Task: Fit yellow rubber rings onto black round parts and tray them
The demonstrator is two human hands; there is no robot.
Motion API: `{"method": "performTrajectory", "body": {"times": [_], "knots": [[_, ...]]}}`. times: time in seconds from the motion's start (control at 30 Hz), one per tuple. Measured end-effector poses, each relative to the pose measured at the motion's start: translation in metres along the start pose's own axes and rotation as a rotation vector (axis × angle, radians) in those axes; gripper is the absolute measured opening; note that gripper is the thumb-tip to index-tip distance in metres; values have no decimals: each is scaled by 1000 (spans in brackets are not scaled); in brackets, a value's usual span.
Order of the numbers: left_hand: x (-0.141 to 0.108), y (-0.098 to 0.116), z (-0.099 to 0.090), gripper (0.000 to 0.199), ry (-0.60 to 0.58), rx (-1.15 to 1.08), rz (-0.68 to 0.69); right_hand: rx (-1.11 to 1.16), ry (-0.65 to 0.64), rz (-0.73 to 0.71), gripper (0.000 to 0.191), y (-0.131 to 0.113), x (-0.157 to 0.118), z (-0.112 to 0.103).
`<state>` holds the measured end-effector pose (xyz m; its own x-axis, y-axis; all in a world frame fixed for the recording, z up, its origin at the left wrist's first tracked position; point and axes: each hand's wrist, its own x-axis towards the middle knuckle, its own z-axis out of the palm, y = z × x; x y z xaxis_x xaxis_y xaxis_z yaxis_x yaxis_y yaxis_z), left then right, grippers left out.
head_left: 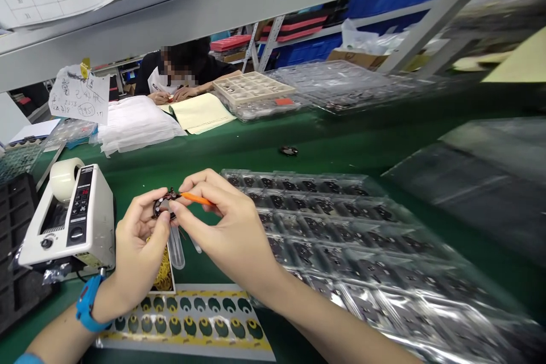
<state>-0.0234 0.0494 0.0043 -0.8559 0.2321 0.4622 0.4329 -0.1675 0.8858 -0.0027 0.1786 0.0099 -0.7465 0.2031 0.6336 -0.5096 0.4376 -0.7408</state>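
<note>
Ideally, the left hand (pixel 139 244), gripping a small dark component (pixel 161 206), steadies it while the right hand (pixel 239 233), gripping an orange stick (pixel 197 199), moves lightly.

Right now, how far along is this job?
Seemingly done: pieces are gone from the cut-out sheet, whose openings show green. In hand: the left hand grips a dark part; the right hand holds an orange tool at it. Left: perhaps the similar parts in the clear tray, but their state is unclear.
</note>
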Motion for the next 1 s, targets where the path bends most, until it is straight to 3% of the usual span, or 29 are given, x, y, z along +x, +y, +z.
{"method": "performTrajectory", "body": {"times": [0.33, 0.43, 0.6, 0.73, 0.87, 0.93, 1.0], "knots": [[2, -4, 1, 16, 94, 42, -65, -198, 55, -153, 12, 5, -5, 3], [2, -5, -1, 15, 88, -49, -84, -215, 86, -117, 11, 8, -4, 2], [0, -5, -3, 14, 36, -108, -118, -1, -153, 5, 7, 6, 4, -3], [2, -10, -4, 17, -27, -36, -147, -35, -178, -18, 18, 9, 7, -4], [13, -12, -11, 5, -102, 263, -16, -282, -175, -222, 12, 13, 7, -5], [20, -10, -16, 6, -73, 374, 47, -385, -71, -397, 8, 10, 4, -7], [23, -6, -20, 5, -26, 385, 19, -434, 57, -587, 10, 7, 0, -11]]}}
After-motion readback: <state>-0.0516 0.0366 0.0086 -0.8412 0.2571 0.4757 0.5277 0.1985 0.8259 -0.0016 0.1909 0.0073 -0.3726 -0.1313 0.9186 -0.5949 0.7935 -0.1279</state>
